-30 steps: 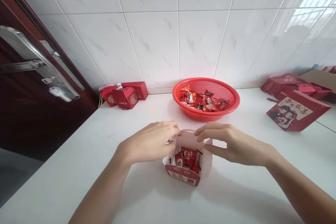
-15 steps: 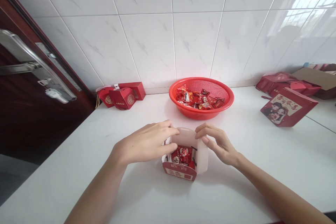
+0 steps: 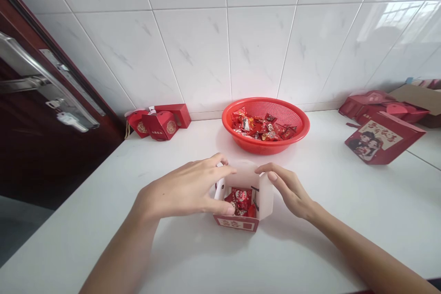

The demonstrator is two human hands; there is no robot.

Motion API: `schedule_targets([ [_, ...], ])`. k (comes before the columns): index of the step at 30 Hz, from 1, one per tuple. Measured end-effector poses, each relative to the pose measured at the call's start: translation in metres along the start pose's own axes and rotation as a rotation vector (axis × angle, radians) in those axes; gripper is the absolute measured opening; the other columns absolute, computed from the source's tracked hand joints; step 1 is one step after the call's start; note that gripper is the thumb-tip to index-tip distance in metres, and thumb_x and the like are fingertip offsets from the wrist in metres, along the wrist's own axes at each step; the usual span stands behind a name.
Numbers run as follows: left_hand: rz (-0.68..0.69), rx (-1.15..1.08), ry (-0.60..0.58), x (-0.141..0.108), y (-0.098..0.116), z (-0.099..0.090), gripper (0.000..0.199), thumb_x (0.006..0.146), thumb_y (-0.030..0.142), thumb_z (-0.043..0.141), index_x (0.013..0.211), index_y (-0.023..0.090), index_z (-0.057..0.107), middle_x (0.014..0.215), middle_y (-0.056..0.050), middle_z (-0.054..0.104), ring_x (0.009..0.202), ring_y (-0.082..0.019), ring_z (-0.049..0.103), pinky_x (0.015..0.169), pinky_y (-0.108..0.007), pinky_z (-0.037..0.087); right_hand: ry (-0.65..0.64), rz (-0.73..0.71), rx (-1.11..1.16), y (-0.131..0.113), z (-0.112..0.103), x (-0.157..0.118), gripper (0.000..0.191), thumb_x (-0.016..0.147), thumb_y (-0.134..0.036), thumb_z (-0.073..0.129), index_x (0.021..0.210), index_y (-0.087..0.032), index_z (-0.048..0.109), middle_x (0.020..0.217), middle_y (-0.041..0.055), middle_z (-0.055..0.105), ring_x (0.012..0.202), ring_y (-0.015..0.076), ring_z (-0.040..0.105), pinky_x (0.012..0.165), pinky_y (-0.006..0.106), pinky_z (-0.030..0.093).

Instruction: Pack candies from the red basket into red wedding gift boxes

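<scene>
A small red box (image 3: 236, 224) with white inner walls stands with its top flaps up on the white counter. Red-wrapped candies (image 3: 242, 198) lie inside it. My left hand (image 3: 193, 186) reaches over the box's left side, fingers apart, the thumb over the near edge and the index finger by the back flap. At the right flap (image 3: 266, 195) is my right hand (image 3: 288, 188), its fingers apart near the tops of the back and right flaps. Neither hand is closed around anything.
Behind the box, a red plastic basket (image 3: 265, 148) holds several wrapped candies. Small red boxes (image 3: 160, 125) sit at the back left beside a door. On the right are a printed red box (image 3: 382, 140), more red packaging (image 3: 372, 105) and a brown carton (image 3: 422, 101).
My left thumb has moved down and toward the box's near edge, and the near flap shows less of its printed face. The right thumb has shifted slightly up. The view has tilted a little.
</scene>
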State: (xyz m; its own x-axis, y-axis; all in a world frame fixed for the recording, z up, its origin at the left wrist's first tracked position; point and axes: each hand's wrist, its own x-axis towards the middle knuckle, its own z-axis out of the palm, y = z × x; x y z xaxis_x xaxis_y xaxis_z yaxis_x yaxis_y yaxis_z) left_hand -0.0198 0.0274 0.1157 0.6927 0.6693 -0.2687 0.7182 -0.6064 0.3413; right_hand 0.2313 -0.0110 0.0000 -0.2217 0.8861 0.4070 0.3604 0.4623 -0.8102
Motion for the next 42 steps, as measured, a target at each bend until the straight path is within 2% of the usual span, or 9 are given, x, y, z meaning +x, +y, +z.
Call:
schedule_targets([
  [5,0.012,-0.013,0.018,-0.006,0.013,0.002,0.062,0.079,0.052,0.072,0.136,0.036,0.057,0.130,-0.005,0.053,0.101,-0.026,0.064,0.077,-0.029,0.050,-0.016,0.023,0.014,0.000,0.001,-0.001,0.039,0.106,-0.044,0.035,0.108,-0.020,0.065,0.101,0.0065,0.070,0.091,0.0188,0.066,0.081,0.031,0.052],
  [8,0.032,-0.014,0.016,-0.009,0.018,0.001,0.051,0.079,0.048,0.073,0.127,0.035,0.063,0.130,-0.005,0.052,0.098,-0.024,0.064,0.075,-0.029,0.051,-0.037,0.023,0.020,0.000,0.002,-0.002,0.039,0.106,-0.046,0.034,0.110,-0.020,0.062,0.101,0.0066,0.069,0.091,0.0192,0.065,0.080,0.032,0.051],
  [14,0.020,0.000,0.000,-0.007,0.022,0.003,0.047,0.079,0.042,0.069,0.124,0.032,0.064,0.122,-0.004,0.053,0.080,-0.018,0.063,0.070,-0.029,0.052,-0.108,0.041,0.037,-0.001,0.001,-0.004,0.044,0.105,-0.052,0.031,0.118,-0.020,0.058,0.105,0.0079,0.066,0.094,0.0213,0.063,0.079,0.034,0.050],
  [20,0.192,0.056,0.092,-0.002,0.025,0.014,0.028,0.088,0.016,0.056,0.112,0.026,0.067,0.125,-0.006,0.056,0.092,-0.020,0.063,0.078,-0.031,0.050,-0.104,0.049,0.093,-0.001,0.001,-0.004,0.040,0.103,-0.053,0.036,0.110,-0.020,0.058,0.094,0.0046,0.063,0.081,0.0174,0.060,0.073,0.030,0.050],
  [23,0.262,0.114,0.013,0.001,0.028,0.016,0.025,0.089,0.007,0.048,0.093,0.022,0.067,0.100,-0.004,0.064,0.084,-0.019,0.064,0.074,-0.031,0.048,-0.085,0.038,0.117,0.000,0.002,-0.004,0.036,0.102,-0.052,0.038,0.099,-0.020,0.055,0.086,0.0025,0.060,0.073,0.0156,0.055,0.067,0.028,0.048],
  [28,0.095,0.151,-0.148,0.010,0.037,0.014,0.020,0.080,0.006,0.054,0.068,0.021,0.058,0.067,0.000,0.059,0.057,-0.017,0.055,0.053,-0.031,0.037,-0.075,-0.072,0.123,-0.001,0.005,-0.006,0.031,0.102,-0.048,0.040,0.093,-0.021,0.051,0.088,0.0032,0.059,0.077,0.0165,0.054,0.070,0.030,0.048],
  [35,0.098,0.310,-0.542,0.041,0.061,0.020,0.029,0.057,-0.004,0.064,0.055,0.020,0.046,0.066,-0.002,0.061,0.056,-0.019,0.056,0.039,-0.027,0.033,-0.145,-0.287,0.122,-0.005,0.010,-0.013,0.026,0.103,-0.043,0.039,0.094,-0.021,0.050,0.092,0.0077,0.063,0.085,0.0200,0.061,0.073,0.034,0.051],
  [39,0.102,0.392,-0.582,0.046,0.066,0.024,0.035,0.053,-0.005,0.065,0.050,0.020,0.040,0.062,-0.002,0.059,0.053,-0.019,0.056,0.039,-0.029,0.033,-0.129,-0.338,0.109,-0.005,0.011,-0.013,0.025,0.103,-0.042,0.039,0.093,-0.021,0.049,0.090,0.0077,0.062,0.085,0.0195,0.061,0.071,0.033,0.052],
  [42,0.095,0.379,-0.570,0.044,0.059,0.029,0.028,0.054,-0.003,0.066,0.056,0.020,0.051,0.071,-0.003,0.066,0.062,-0.023,0.062,0.044,-0.030,0.038,-0.108,-0.363,0.075,-0.005,0.012,-0.013,0.024,0.103,-0.040,0.038,0.093,-0.021,0.049,0.088,0.0069,0.061,0.084,0.0188,0.061,0.070,0.032,0.052],
])
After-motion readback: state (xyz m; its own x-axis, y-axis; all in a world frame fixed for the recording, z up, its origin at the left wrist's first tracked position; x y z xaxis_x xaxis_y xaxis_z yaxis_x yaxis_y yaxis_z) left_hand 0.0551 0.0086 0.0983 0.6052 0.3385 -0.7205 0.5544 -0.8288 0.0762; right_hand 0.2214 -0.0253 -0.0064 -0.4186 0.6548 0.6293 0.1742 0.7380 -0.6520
